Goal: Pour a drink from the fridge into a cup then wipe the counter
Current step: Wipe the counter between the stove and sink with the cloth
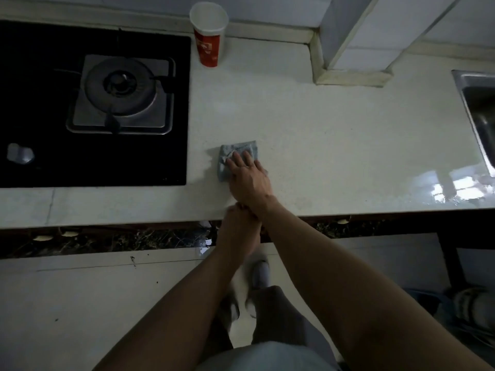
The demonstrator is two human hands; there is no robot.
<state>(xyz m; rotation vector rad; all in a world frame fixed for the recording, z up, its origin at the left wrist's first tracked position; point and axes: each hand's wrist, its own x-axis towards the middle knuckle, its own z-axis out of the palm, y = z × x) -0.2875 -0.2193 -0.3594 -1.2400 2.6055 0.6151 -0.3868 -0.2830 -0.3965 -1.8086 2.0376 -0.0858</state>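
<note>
I am pressing my right hand (pixel 247 178) flat on a folded blue-grey cloth (pixel 223 163); the fingers (pixel 237 159) are lying straight and slightly apart on top of it, pointing toward eleven o'clock, and are not curling round it; the cloth is lying on the pale counter (pixel 334 129), near its front edge and just off the right edge of the gas hob (pixel 40 62). My left hand (pixel 239 228) is sitting at six o'clock from the right one, at the counter's front edge, and is touching my right wrist; its fingers are bending in there, but I cannot tell whether they are gripping the wrist, the edge or nothing.

The red and white paper cup (pixel 209 38) is standing upright at the back of the counter, at twelve o'clock from the cloth and well apart from it, just beside the hob's far right corner; I cannot tell what is inside it.

The burner (pixel 120 84) is sitting in the black hob at ten o'clock from my hands; a steel sink (pixel 479 108) is showing at two o'clock, at the right edge of view; a white tiled pillar (pixel 361 36) is rising from the counter at one o'clock; a glossy patch (pixel 455 188) is shining on the counter at three o'clock.
</note>
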